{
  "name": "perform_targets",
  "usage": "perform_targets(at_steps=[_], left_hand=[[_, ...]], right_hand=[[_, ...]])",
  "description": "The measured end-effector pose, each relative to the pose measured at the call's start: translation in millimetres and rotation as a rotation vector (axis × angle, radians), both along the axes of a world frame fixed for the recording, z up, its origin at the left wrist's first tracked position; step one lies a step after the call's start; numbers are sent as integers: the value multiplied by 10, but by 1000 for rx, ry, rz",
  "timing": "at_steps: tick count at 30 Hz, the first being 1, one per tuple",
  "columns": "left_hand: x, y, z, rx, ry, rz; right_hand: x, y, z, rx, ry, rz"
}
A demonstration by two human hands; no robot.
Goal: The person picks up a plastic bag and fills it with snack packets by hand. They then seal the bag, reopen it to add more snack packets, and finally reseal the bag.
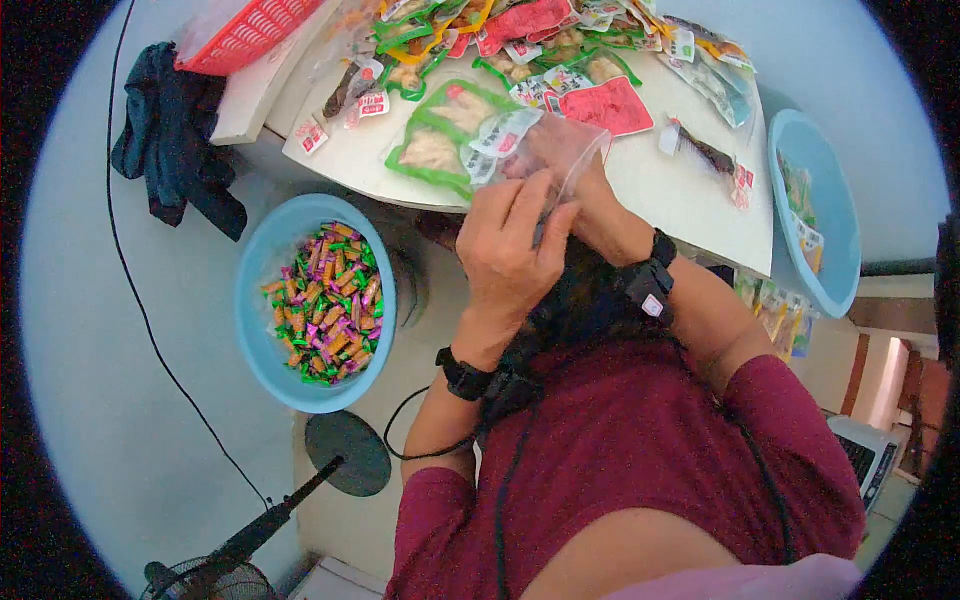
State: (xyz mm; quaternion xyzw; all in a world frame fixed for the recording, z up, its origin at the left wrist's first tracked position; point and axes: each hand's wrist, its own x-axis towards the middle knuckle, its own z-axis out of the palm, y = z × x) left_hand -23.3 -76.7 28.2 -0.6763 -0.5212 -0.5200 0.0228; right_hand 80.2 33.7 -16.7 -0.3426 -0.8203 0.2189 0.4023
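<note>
My left hand [508, 245] pinches the edge of a clear plastic bag [588, 142] at the front of the white table [650, 185]. My right hand [570, 160] reaches into the bag, and its fingers are blurred behind the film. A white-labelled packet [505, 132] shows at the bag, close to the fingers. Just beyond my hands lie green-edged snack packets with pale food inside [430, 150]. A red packet [607, 107] lies behind the bag. Dark straps circle both wrists.
Mixed snack packets [520, 40] are heaped at the table's back. A dark packet [705, 150] lies at the right. Blue basins stand left [250, 330], with small wrapped snacks [330, 305], and right [848, 250], with packets. A red basket [245, 35] and fan [225, 578] are at left.
</note>
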Motion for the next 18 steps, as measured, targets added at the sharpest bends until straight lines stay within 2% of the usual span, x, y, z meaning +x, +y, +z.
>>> perform_targets(at_steps=[1, 3, 5, 7, 9, 11, 14, 16, 18], left_hand=[[-44, -35, -38, -4, 4, 5], [-134, -151, -98, -32, 93, 35], [-204, -232, -208, -34, 171, 62], [-265, -299, -340, -17, 238, 90], [-287, -347, -352, -13, 278, 129], [-297, -358, -350, -19, 267, 166], [-313, -267, -304, -35, 206, 201], [-322, -206, -290, -44, 206, 204], [-332, -123, -249, -27, 217, 202]], right_hand=[[-3, 32, -69, 67, -21, -13], [-27, 78, -249, -203, 159, 18], [-9, 135, -326, -271, 175, -4], [-33, 35, -176, -535, 374, -22], [-121, -193, 333, -1084, 842, -5], [-72, -3, -168, -658, 664, 96], [-13, 48, -224, -201, 231, 52], [6, 32, -112, -72, 105, 46], [1, -2, -59, -133, 209, 114]])
